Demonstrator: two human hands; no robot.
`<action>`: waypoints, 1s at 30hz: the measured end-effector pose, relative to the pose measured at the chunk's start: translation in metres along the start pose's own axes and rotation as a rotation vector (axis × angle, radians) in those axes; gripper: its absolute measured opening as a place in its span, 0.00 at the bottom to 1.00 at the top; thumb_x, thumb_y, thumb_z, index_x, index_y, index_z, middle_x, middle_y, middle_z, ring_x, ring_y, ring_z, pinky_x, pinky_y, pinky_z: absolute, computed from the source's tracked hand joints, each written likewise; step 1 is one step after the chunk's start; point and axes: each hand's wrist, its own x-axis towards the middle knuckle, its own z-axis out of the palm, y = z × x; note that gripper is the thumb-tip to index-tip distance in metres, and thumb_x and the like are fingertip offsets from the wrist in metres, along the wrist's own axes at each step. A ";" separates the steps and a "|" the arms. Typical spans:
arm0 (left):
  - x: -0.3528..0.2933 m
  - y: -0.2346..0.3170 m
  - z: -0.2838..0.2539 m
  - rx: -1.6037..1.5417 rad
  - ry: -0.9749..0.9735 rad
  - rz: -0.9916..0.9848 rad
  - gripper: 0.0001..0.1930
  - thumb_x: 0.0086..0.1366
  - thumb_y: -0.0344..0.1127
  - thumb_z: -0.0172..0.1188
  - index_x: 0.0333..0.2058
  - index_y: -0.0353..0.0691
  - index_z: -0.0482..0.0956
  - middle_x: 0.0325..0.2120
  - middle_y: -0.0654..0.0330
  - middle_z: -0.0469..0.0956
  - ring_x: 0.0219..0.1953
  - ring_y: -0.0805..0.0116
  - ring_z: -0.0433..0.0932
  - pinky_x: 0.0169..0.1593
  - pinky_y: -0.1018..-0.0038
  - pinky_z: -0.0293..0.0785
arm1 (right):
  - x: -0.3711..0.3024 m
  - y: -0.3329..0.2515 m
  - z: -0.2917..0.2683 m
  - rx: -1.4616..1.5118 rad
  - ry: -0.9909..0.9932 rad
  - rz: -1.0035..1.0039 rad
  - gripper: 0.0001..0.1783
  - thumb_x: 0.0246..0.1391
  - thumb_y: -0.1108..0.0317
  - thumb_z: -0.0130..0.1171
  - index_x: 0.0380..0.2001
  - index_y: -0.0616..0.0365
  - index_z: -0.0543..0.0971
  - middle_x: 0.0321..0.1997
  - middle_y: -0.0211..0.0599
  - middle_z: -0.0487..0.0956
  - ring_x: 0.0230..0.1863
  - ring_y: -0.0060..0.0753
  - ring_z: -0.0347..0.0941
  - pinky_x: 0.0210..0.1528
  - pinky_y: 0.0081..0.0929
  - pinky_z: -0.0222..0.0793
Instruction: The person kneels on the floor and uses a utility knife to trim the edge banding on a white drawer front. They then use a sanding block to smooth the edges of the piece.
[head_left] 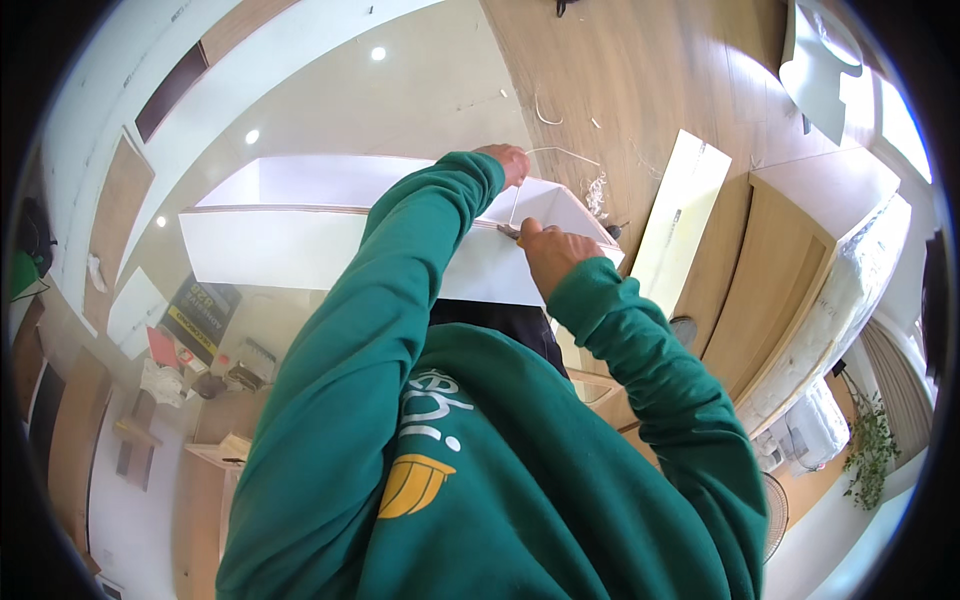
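L hand [505, 165], closed, pinches thin white strip [516, 203]; R hand [560, 258] grips small tool [510, 232] at open white box [320, 245]. White scraps [597, 197] nearby suggest some trimming's done; strip btwn hands looks uncut, amt left unclear.

sleeve [345, 345]: matt cloth | white box [300, 246]: smooth | floor [640, 65]: wood-grained | wrap [858, 318]: glossy plastic
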 end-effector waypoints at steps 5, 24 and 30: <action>0.010 -0.017 0.010 0.018 0.025 0.111 0.09 0.59 0.36 0.62 0.38 0.43 0.84 0.45 0.53 0.81 0.52 0.52 0.77 0.55 0.59 0.72 | -0.012 0.008 -0.005 0.060 0.010 -0.022 0.06 0.58 0.72 0.51 0.38 0.61 0.70 0.32 0.52 0.81 0.36 0.54 0.82 0.36 0.46 0.77; 0.046 0.013 0.008 0.143 -0.009 -0.029 0.15 0.58 0.39 0.57 0.39 0.38 0.83 0.44 0.46 0.81 0.50 0.47 0.79 0.54 0.59 0.74 | 0.002 0.034 0.011 0.014 0.056 -0.036 0.06 0.59 0.73 0.50 0.39 0.63 0.71 0.32 0.52 0.81 0.34 0.53 0.82 0.35 0.46 0.78; 0.068 0.009 0.006 0.221 -0.069 0.037 0.12 0.59 0.33 0.60 0.42 0.44 0.83 0.49 0.49 0.78 0.51 0.47 0.77 0.57 0.60 0.71 | 0.001 0.033 0.010 -0.019 0.060 -0.017 0.08 0.61 0.71 0.49 0.42 0.60 0.71 0.31 0.49 0.81 0.33 0.53 0.81 0.34 0.47 0.76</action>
